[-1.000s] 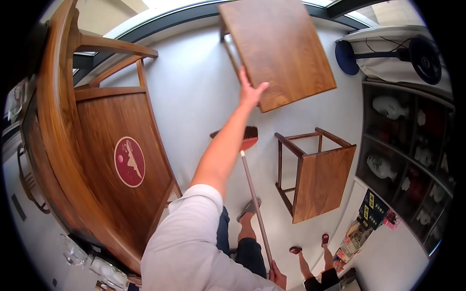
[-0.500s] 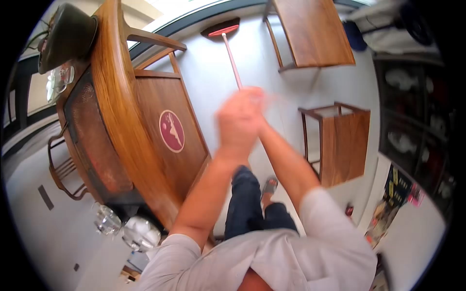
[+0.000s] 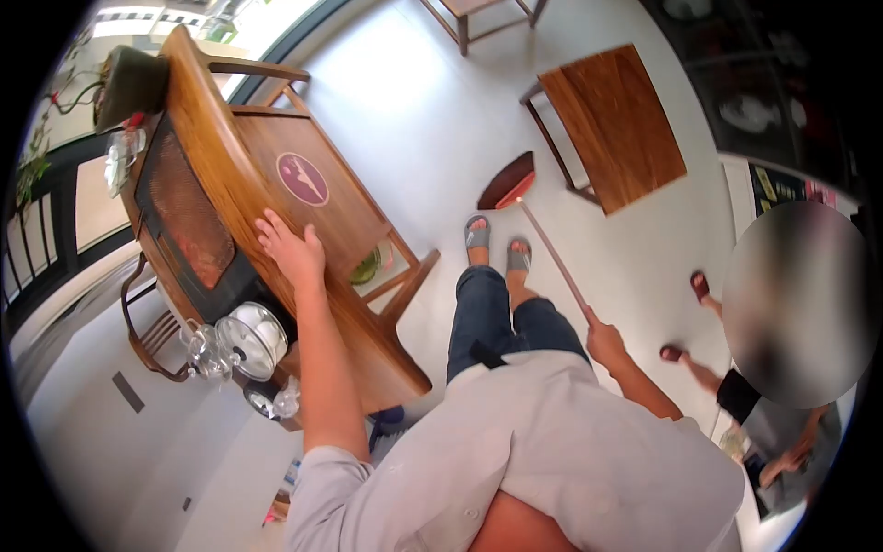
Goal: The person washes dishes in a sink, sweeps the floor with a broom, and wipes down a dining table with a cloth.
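My left hand lies with its fingers spread on the edge of the long wooden tea table, holding nothing. Lower right of the middle, my right hand is wrapped round the upper end of the broom's pole. The broom head, dark bristles with a red part, rests on the pale floor just beyond my sandalled feet. A brown wooden stool stands to the right of the broom head.
Another wooden seat is at the top edge. On the tea table are a glass pot, other glassware and a dark planter. Another person is at the right, near dark shelves. A wooden chair stands beyond the table.
My left hand has left the broom pole and moved onto the table edge. My right hand keeps the pole, and the broom head has come closer to my feet. The other person has come into view.
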The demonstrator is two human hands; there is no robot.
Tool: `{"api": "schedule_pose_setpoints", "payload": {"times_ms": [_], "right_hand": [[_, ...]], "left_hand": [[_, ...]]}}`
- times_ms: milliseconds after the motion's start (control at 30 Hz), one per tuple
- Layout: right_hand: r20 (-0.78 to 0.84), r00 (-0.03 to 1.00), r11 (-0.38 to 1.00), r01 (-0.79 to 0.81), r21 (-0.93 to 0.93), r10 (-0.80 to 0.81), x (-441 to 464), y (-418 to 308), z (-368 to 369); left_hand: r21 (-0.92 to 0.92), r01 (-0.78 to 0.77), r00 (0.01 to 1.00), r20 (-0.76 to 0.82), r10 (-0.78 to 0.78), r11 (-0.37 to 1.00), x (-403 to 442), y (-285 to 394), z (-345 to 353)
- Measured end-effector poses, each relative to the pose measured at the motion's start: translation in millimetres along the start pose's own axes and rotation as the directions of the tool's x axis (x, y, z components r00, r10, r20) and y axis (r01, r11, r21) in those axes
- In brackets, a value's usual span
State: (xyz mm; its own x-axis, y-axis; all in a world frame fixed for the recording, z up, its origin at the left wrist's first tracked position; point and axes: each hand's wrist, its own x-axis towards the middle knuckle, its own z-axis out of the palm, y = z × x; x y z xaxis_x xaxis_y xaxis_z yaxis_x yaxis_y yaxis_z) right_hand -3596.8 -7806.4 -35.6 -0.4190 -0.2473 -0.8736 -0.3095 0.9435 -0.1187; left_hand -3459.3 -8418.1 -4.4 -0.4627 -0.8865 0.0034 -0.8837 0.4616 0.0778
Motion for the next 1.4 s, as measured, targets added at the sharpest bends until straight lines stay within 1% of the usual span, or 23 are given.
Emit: {"api": "schedule_pose_setpoints", "payload": {"times_ms": [100,167,200,233,267,333,367,467,500,600,633,700,767,867,967,1067,1100,1167,1233,1267,1300,1333,1400], "right_hand": [[-0.029,0.999,0.984,-0.010,0.176,0.015,-83.1,-10.9,-5.2],[-0.185,0.977,0.964,0.150,0.219,-0.110,-65.8,-29.8,6.4],[-0.263,0.951,0.946,0.224,0.233,-0.160,-50.4,-44.6,8.9],[-0.218,0.968,0.949,0.177,0.259,-0.120,-14.8,-74.3,-1.9],[-0.316,0.930,0.927,0.275,0.257,-0.188,40.1,-93.4,5.3],[-0.347,0.912,0.912,0.319,0.259,-0.220,153.4,-151.2,-9.1],[-0.442,0.864,0.935,0.330,0.131,-0.243,205.8,-168.3,-8.5],[-0.332,0.942,0.923,0.174,0.342,-0.055,221.3,-183.9,-18.9],[-0.323,0.946,0.931,0.149,0.334,-0.036,218.9,-160.2,12.2],[-0.405,0.914,0.963,0.131,0.234,-0.026,117.2,-46.1,123.7],[-0.262,0.960,0.966,-0.033,0.257,0.103,72.4,-3.9,165.1],[-0.102,0.953,0.936,-0.254,0.243,0.285,-40.3,56.0,211.8],[-0.123,0.928,0.923,-0.324,0.207,0.353,-126.9,112.7,258.4],[-0.086,0.908,0.904,-0.394,0.167,0.411,-206.7,139.6,269.1],[-0.123,0.920,0.924,-0.357,0.135,0.373,-259.2,148.1,286.0],[-0.201,0.952,0.934,-0.157,0.321,0.229,-241.4,90.4,252.0],[-0.402,0.913,0.954,0.052,0.295,0.074,-202.2,68.6,259.9],[-0.332,0.942,0.940,0.153,0.306,-0.046,-104.5,2.6,233.9],[-0.402,0.900,0.860,0.333,0.386,-0.168,33.4,-66.3,241.0],[-0.297,0.930,0.845,0.330,0.422,-0.215,69.3,-116.1,196.7],[-0.225,0.953,0.793,0.294,0.534,-0.202,128.7,-147.8,203.0],[-0.385,0.886,0.803,0.419,0.423,-0.260,154.3,-175.7,193.9],[-0.305,0.916,0.861,0.363,0.355,-0.260,140.9,-196.3,159.8]], "left_hand": [[0.063,-0.021,0.994,-0.105,0.027,0.998,-1.1,3.0,11.8],[0.155,0.002,0.986,-0.163,0.024,0.988,-1.9,8.0,15.9],[0.176,-0.012,0.982,-0.183,0.044,0.984,1.8,6.2,15.4],[0.194,-0.024,0.978,-0.201,0.063,0.981,3.1,4.1,17.7],[0.212,-0.039,0.975,-0.206,0.084,0.976,-2.6,2.1,20.9],[0.244,-0.024,0.974,-0.211,0.077,0.969,2.5,1.2,19.0],[0.255,-0.021,0.977,-0.199,0.074,0.967,1.3,0.6,23.6],[0.303,-0.079,0.956,-0.248,0.159,0.950,5.0,-15.4,37.6],[0.294,-0.082,0.963,-0.222,0.152,0.952,7.5,-17.1,37.0],[0.282,-0.098,0.948,-0.264,0.176,0.954,11.7,-28.6,48.6],[0.280,-0.097,0.953,-0.252,0.170,0.955,9.2,-27.7,48.1],[0.294,-0.080,0.957,-0.244,0.156,0.952,11.5,-24.9,42.3],[0.314,-0.059,0.965,-0.226,0.135,0.948,9.5,-18.6,39.6],[0.340,-0.039,0.983,-0.155,0.097,0.940,3.6,-8.7,28.3],[0.346,-0.009,0.981,-0.179,0.075,0.938,3.9,-5.3,27.1],[0.275,-0.051,0.973,-0.204,0.110,0.960,3.9,-14.1,40.5],[0.250,-0.060,0.975,-0.195,0.111,0.966,4.0,-14.8,39.7],[0.199,-0.079,0.977,-0.179,0.115,0.977,2.4,-14.7,37.6],[0.189,-0.133,0.964,-0.202,0.172,0.973,4.6,-12.3,26.2],[0.179,-0.169,0.960,-0.193,0.203,0.969,1.8,-14.2,29.7],[0.241,-0.225,0.933,-0.225,0.280,0.944,10.8,-24.8,40.3],[0.296,-0.272,0.901,-0.256,0.350,0.916,25.8,-40.2,50.5],[0.357,-0.380,0.876,-0.158,0.456,0.853,36.8,-47.2,51.2]]}}
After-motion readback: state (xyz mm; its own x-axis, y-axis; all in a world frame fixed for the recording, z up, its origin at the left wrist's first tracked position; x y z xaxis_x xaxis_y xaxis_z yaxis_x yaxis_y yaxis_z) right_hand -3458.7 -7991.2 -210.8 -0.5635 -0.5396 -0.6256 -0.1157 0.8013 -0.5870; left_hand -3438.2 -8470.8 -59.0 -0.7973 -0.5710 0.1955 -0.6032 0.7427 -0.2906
